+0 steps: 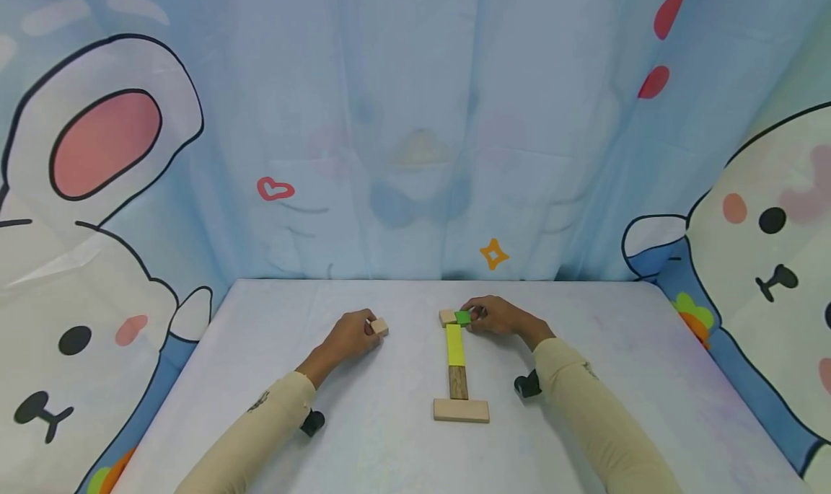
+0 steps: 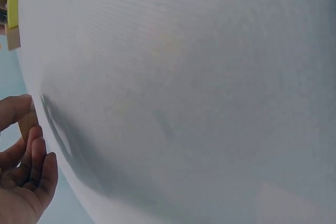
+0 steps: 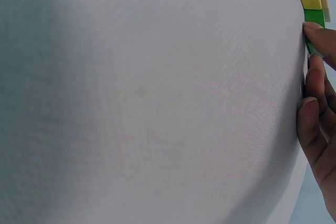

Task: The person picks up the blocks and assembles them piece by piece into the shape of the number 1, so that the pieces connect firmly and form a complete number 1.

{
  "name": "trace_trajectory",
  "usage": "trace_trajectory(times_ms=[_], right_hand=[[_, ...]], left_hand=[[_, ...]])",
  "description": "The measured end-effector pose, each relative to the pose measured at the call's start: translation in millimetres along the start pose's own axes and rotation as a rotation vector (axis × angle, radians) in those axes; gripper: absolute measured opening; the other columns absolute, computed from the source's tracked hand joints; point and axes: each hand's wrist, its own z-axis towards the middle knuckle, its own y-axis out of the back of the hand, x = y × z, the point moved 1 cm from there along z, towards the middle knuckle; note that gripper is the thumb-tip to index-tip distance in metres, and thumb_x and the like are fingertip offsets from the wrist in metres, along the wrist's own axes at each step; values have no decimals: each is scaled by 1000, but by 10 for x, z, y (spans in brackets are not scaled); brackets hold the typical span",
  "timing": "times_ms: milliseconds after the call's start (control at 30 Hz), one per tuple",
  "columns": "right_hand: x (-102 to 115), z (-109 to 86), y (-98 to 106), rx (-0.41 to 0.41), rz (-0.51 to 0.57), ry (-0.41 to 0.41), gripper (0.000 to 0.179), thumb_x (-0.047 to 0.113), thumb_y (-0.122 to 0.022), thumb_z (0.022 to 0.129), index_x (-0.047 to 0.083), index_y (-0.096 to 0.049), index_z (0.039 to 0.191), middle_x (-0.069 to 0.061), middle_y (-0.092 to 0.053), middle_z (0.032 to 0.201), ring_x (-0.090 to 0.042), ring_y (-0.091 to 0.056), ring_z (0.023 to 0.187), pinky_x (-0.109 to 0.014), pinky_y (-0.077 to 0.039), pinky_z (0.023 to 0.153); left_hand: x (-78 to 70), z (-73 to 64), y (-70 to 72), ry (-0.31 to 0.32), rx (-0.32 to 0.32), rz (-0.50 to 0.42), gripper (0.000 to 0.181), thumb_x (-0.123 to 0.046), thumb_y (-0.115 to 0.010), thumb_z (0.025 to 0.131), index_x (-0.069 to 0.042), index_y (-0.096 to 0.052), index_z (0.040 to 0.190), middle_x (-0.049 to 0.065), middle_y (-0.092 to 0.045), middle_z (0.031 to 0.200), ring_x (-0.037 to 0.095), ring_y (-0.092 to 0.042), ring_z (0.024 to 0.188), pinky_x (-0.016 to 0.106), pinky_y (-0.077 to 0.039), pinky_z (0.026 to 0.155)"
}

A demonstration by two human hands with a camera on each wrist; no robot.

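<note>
My left hand (image 1: 351,336) pinches a small pale wooden block (image 1: 379,327) above the table, left of a row of blocks. In the left wrist view, the fingertips and thumb grip that block (image 2: 26,124). At the far end of the row, my right hand (image 1: 495,315) holds a green block (image 1: 462,317) between thumb and fingers. The green block (image 3: 315,18) sits beside a pale wooden block (image 1: 447,317), both at the end of a yellow block (image 1: 455,345). Toward me follow a brown wood-grain block (image 1: 457,383) and a long pale block (image 1: 461,411) laid crosswise.
The white table (image 1: 389,443) carries the row of blocks near its middle. A blue printed curtain (image 1: 415,83) hangs behind its back edge and along both sides. Dark wrist cameras (image 1: 528,385) sit under both sleeves, close over the table.
</note>
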Motion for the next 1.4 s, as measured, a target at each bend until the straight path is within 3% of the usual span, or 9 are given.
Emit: trace_trajectory(times_ms=[633,900,1400], right_hand=[[65,-47,8,2,3,7,40,18,-73,91,9,-65,129,-4,-63,102,-19,-54,93,-36,-46,84],[80,-59,12,0,1,1,40,18,-73,91,9,-65,129,-4,-63,102,-19,-54,93,-37,-46,84],[56,-49,25,-5,-3,26,39,18,-73,91,10,-65,128,-3,-63,101,-18,-55,93,-38,-47,85]], left_hand=[[-139,76,0,-25,13,-12,30,-12,-74,89,0,-65,115,3,-66,86,12,-58,74,27,-48,67],[-184,116,-24,-75,-1,1,30,-11,-74,89,1,-65,115,4,-67,87,12,-57,73,26,-47,65],[-332,222,-125,-56,29,3,31,-14,-73,90,-1,-65,117,3,-66,87,11,-56,73,24,-46,64]])
